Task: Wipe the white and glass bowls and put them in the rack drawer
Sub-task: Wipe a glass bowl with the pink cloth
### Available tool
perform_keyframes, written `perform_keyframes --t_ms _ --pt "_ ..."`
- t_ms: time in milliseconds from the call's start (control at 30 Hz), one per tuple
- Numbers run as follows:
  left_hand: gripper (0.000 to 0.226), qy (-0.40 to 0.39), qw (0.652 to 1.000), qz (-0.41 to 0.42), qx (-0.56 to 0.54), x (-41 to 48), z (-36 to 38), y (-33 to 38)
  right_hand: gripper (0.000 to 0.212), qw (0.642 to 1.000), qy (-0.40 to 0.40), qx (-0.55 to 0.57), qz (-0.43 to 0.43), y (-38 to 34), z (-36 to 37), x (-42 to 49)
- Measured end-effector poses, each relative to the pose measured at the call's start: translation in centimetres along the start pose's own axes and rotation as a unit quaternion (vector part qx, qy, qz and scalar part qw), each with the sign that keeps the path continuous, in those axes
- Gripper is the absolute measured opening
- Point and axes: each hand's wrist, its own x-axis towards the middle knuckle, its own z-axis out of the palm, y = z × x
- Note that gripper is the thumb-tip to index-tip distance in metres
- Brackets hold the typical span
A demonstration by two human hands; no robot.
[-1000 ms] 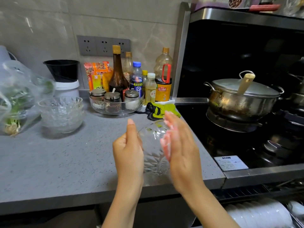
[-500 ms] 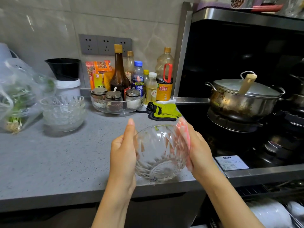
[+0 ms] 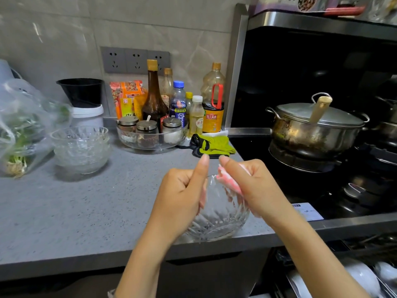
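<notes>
Glass bowl (image 3: 217, 214) held in the air at the front edge of the desk (image 3: 64, 211), partly over the drop to the open rack drawer (image 3: 343, 276) below right. Left hand (image 3: 182, 201) grips the near rim, thumb up, fingers (image 3: 203, 196) curled and pressed against the wall. Right hand (image 3: 253, 188) pinches a pink-and-white cloth (image 3: 228, 179) over the far rim, thumb on top, fingers closed on it. Risk, as I judge it: cut glass is slick, the hold is on the rim only, and a hard rub from the cloth side could twist the bowl out of the left hand; from there it would strike the desk edge or fall onto the white bowls (image 3: 363, 280) in the drawer. Count: one bowl in hand; a stack of glass bowls (image 3: 80, 147) at rear left, about four, exact number hard to tell; at least two white bowls in the drawer, cut off by the frame; one cloth; one lidded pot (image 3: 315, 127) on the stove.
</notes>
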Motion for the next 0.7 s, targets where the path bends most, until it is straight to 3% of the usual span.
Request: perform_keyframes --t_ms 100,167,233,300,367,433,500,567,633,700 --pt "0.061 0.063 0.997 -0.027 -0.024 -0.3 0.1 -0.7 0.062 0.997 0.057 0.035 -0.049 1.3 0.5 -0.7" --pt "0.064 0.124 0.988 -0.07 -0.057 -0.4 0.4 -1.1 0.047 0.994 0.066 0.001 -0.088 2.9 1.4 -1.3" --pt "0.065 0.175 0.976 -0.091 -0.089 -0.5 0.8 -1.6 0.039 0.976 0.09 -0.122 -0.157 4.0 2.5 -2.0" --pt "0.065 0.189 0.971 -0.093 -0.117 -0.5 1.3 -1.8 0.044 0.925 0.114 -0.272 -0.239 4.3 3.3 -2.2" --pt "0.071 0.18 0.971 -0.091 -0.131 -0.6 1.9 -1.7 0.047 0.896 0.13 -0.321 -0.279 4.0 3.3 -1.8" --pt "0.069 0.177 0.972 -0.084 -0.129 -0.8 2.0 -1.3 0.043 0.924 0.121 -0.256 -0.257 3.8 2.7 -1.0" --pt "0.066 0.196 0.969 -0.086 -0.125 -0.9 1.7 -0.9 0.04 0.973 0.097 -0.11 -0.177 3.8 1.9 -0.3" --pt "0.067 0.21 0.965 -0.098 -0.126 -0.8 1.4 -0.7 0.042 0.989 0.088 -0.023 -0.116 4.1 1.8 -0.3" --pt "0.066 0.215 0.964 -0.097 -0.125 -0.5 1.2 -1.1 0.043 0.976 0.107 -0.106 -0.159 4.1 2.4 -0.9" --pt "0.065 0.195 0.972 -0.077 -0.109 -0.4 1.4 -1.3 0.043 0.939 0.12 -0.238 -0.216 3.8 3.0 -1.2"
